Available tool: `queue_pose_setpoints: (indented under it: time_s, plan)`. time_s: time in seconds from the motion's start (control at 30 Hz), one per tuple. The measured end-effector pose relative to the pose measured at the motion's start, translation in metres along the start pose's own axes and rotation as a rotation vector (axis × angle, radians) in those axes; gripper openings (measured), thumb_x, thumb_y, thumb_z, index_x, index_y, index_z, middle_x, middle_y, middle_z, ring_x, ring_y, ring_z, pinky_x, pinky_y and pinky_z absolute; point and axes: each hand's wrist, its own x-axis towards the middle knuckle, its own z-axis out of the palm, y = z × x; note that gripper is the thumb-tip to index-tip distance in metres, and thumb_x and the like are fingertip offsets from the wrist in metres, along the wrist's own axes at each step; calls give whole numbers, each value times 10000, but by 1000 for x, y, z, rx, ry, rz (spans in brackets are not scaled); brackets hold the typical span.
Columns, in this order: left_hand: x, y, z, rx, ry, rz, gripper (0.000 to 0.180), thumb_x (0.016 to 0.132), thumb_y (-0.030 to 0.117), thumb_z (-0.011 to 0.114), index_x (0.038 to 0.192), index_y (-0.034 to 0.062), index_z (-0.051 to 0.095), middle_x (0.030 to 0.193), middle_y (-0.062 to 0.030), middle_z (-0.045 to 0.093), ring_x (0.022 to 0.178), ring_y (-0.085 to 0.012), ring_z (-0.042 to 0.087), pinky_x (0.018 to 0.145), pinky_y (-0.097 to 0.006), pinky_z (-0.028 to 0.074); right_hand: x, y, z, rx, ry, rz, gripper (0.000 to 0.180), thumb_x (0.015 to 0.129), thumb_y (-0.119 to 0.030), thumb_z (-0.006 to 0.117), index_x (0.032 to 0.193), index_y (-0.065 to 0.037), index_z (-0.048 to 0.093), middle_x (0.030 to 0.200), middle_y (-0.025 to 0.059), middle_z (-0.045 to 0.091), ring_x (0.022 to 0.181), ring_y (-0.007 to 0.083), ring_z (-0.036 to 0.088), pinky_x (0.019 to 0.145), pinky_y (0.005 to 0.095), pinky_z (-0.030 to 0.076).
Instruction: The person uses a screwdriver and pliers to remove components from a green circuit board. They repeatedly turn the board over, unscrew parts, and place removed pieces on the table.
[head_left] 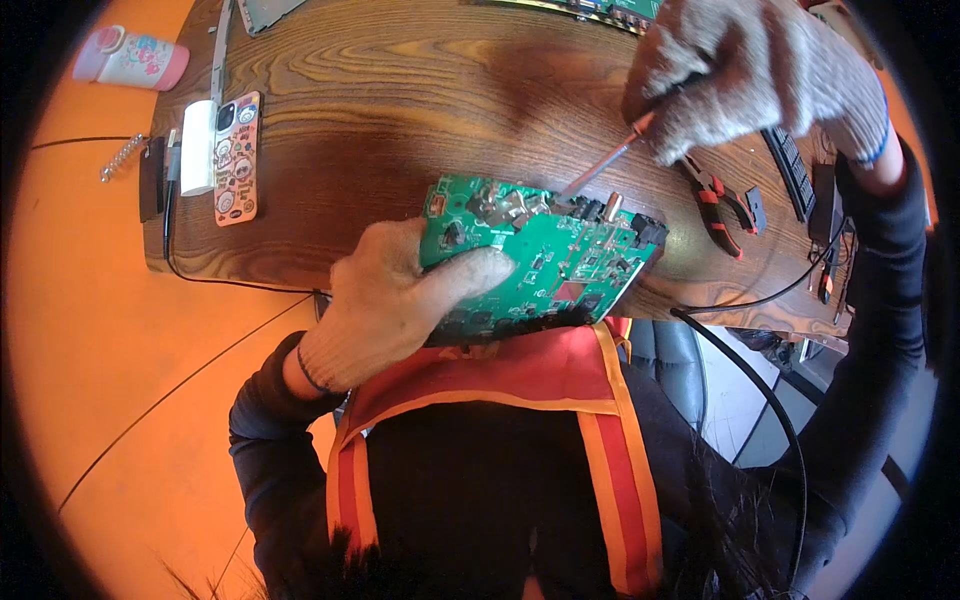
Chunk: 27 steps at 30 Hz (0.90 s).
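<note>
We hold the green circuit board (535, 262) tilted at the counter (400, 130)'s near edge, left hand (392, 295) fingers clamping its left side; right hand (715, 85) fingers grip a slim screwdriver-like tool (603, 170), tip at far-edge connectors (590, 208).

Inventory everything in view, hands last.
Rectangular circuit board: 1, green, centre
Thin metal screwdriver: 1, red-handled, above centre
Cropped circuit board: 1, green, top
Curved-handled pliers: 1, red-black, table's right
Patterned phone: 1, orange, table's left
Smooth cylinder: 1, white, beside phone
Rounded bottle: 1, white-pink, upper left
Cables: several, black, left and right
Small indistinct items: several, dark, right edge
Wooden table: 1, brown, upper half
Cloth apron: 1, red-orange, below centre
Gloved left hand: 1, off-white, gripping rectangular board
Gloved right hand: 1, stained off-white, gripping screwdriver
</note>
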Motion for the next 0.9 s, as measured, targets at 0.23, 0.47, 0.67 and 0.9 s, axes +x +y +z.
queue_pose_setpoints:
  time_s: [0.23, 0.47, 0.67, 0.9]
  plan:
    - [23, -33, -6, 33, 82, -103, 336, 967, 369, 639, 1095, 68, 717, 804, -67, 716, 822, -157, 677, 764, -343, 521, 23, 15, 35, -860, 530, -513, 193, 832, -261, 785, 857, -75, 738, 726, 41, 657, 626, 170, 628, 511, 300, 475]
    - [76, -56, 12, -835, 215, -36, 218, 960, 200, 671, 1026, -8, 684, 845, -29, 671, 692, -140, 656, 616, -297, 556, 64, 18, 148, -635, 1141, -456, 470, 579, -290, 711, 987, -60, 671, 873, 69, 622, 854, 234, 642, 747, 397, 510]
    - [73, -47, 22, -967, 201, -1, 318, 1053, 218, 520, 1241, -18, 622, 1090, -130, 711, 916, -222, 723, 797, -395, 635, 96, -18, 200, -1080, 976, 496, 51, 805, -125, 592, 849, -100, 588, 569, 19, 442, 526, 133, 486, 481, 385, 381]
    - [63, -45, 25, -969, 356, -14, 223, 946, 238, 699, 982, 19, 688, 916, -27, 680, 781, -110, 654, 676, -302, 580, 21, 3, 169, 626, 991, 168, 323, 954, -253, 651, 1186, -32, 690, 858, 32, 653, 765, 137, 624, 710, 287, 480]
